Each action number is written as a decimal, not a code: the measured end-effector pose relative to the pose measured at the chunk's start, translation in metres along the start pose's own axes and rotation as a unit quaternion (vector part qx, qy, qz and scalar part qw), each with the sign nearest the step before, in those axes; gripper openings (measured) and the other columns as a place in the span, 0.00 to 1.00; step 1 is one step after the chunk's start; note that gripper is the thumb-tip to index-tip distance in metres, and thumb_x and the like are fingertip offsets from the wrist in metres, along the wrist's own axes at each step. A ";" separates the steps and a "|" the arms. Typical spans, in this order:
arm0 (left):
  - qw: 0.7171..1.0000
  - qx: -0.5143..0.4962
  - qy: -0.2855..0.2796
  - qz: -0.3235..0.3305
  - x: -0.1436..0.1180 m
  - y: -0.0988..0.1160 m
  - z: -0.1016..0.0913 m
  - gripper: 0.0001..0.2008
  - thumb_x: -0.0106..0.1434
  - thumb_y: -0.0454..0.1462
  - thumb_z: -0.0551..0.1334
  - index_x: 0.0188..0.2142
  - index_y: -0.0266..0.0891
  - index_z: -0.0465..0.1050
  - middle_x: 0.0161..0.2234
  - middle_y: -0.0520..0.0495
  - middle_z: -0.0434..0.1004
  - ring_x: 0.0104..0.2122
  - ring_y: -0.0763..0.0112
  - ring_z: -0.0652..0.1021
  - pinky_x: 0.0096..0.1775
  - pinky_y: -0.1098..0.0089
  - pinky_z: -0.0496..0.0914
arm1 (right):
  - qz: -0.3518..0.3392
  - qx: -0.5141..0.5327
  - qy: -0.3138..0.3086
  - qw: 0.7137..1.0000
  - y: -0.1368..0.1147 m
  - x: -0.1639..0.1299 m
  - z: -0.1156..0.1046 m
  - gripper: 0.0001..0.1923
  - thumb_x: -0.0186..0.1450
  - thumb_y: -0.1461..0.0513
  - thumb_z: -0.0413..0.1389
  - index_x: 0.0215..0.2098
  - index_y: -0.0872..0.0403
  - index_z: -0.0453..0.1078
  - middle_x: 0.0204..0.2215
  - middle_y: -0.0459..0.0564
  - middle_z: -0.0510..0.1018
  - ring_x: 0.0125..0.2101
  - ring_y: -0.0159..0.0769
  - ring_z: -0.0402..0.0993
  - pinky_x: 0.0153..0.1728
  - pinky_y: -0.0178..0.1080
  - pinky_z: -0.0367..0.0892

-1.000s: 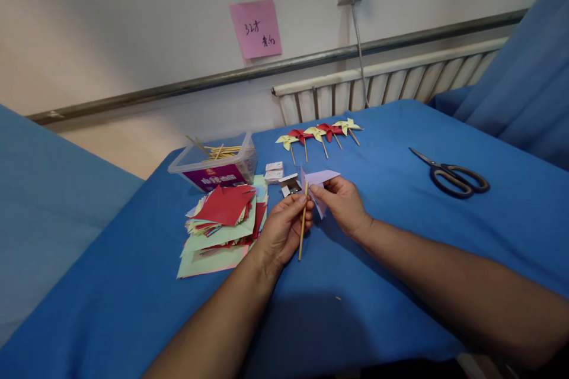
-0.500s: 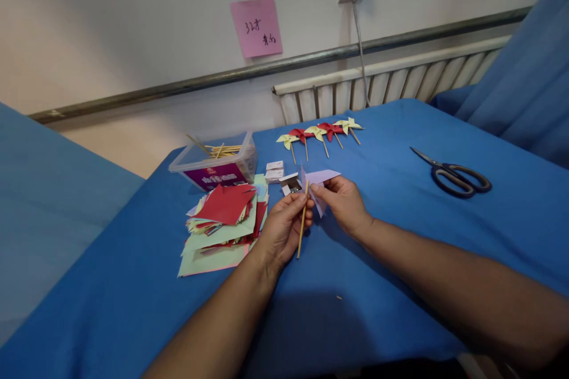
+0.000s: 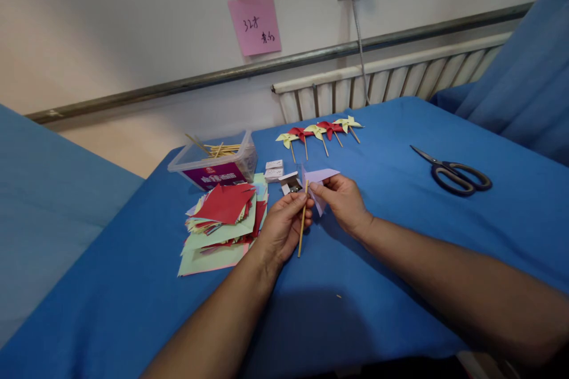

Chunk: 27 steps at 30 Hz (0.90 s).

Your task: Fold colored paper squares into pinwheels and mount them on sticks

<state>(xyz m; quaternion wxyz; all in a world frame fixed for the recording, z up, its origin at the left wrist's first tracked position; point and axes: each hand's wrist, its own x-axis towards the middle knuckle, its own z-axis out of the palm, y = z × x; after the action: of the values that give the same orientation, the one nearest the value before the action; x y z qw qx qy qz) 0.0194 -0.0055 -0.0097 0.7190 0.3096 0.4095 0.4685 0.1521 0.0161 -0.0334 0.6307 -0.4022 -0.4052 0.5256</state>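
My left hand pinches a thin wooden stick, held nearly upright over the blue tablecloth. My right hand grips a folded lilac paper piece and presses it against the top of the stick. Both hands meet at the middle of the table. A small open box of pins lies just behind my fingers.
A messy stack of red, green and pink paper squares lies to the left. Behind it stands a clear tub of sticks. Several finished pinwheels lie in a row at the far edge. Scissors rest at the right.
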 end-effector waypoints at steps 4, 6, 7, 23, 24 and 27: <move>1.000 -0.005 -0.008 -0.006 0.000 0.001 0.000 0.10 0.54 0.35 0.71 0.33 0.33 0.73 0.27 0.50 0.75 0.21 0.80 0.72 0.23 0.79 0.68 | 0.003 0.005 -0.001 1.000 0.001 0.000 0.000 0.12 0.52 0.55 0.66 0.29 0.54 0.75 0.27 0.48 0.79 0.28 0.34 0.73 0.34 0.39 0.68; 1.000 -0.006 -0.011 -0.009 0.000 0.001 0.000 0.10 0.54 0.35 0.70 0.33 0.32 0.73 0.26 0.50 0.74 0.21 0.80 0.72 0.23 0.79 0.68 | 0.004 0.008 -0.003 1.000 0.000 0.000 0.000 0.13 0.52 0.54 0.66 0.29 0.54 0.75 0.26 0.48 0.79 0.28 0.34 0.73 0.34 0.39 0.68; 1.000 -0.006 -0.011 -0.009 0.000 0.000 0.000 0.10 0.55 0.35 0.70 0.33 0.32 0.73 0.26 0.50 0.74 0.21 0.80 0.72 0.23 0.79 0.68 | 0.005 0.008 -0.003 1.000 0.000 0.000 0.000 0.13 0.51 0.54 0.66 0.29 0.54 0.75 0.26 0.48 0.79 0.28 0.34 0.73 0.34 0.40 0.68; 1.000 0.014 0.004 0.011 -0.001 0.000 0.002 0.11 0.54 0.37 0.71 0.32 0.33 0.73 0.27 0.50 0.75 0.21 0.81 0.72 0.23 0.79 0.67 | 0.006 -0.003 -0.002 1.000 0.001 0.000 0.000 0.12 0.53 0.55 0.65 0.28 0.55 0.75 0.26 0.48 0.79 0.27 0.34 0.73 0.33 0.39 0.67; 1.000 0.013 0.006 0.011 -0.001 0.000 0.002 0.11 0.54 0.37 0.71 0.32 0.33 0.73 0.27 0.50 0.75 0.21 0.81 0.72 0.23 0.79 0.68 | 0.008 -0.001 -0.001 1.000 0.002 0.000 0.000 0.11 0.53 0.55 0.65 0.28 0.55 0.74 0.27 0.48 0.79 0.27 0.34 0.73 0.33 0.39 0.67; 1.000 0.018 0.012 0.012 0.000 0.000 0.002 0.11 0.54 0.38 0.71 0.32 0.33 0.73 0.27 0.50 0.75 0.21 0.80 0.72 0.23 0.78 0.68 | 0.012 0.002 0.000 1.000 0.002 0.000 0.001 0.11 0.52 0.56 0.65 0.28 0.54 0.74 0.27 0.48 0.79 0.27 0.33 0.73 0.33 0.39 0.67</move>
<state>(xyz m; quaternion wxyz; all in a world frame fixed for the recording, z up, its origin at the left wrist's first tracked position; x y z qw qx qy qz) 0.0207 -0.0060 -0.0087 0.7026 0.3219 0.4228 0.4733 0.1509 0.0162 -0.0348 0.6253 -0.4055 -0.3993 0.5339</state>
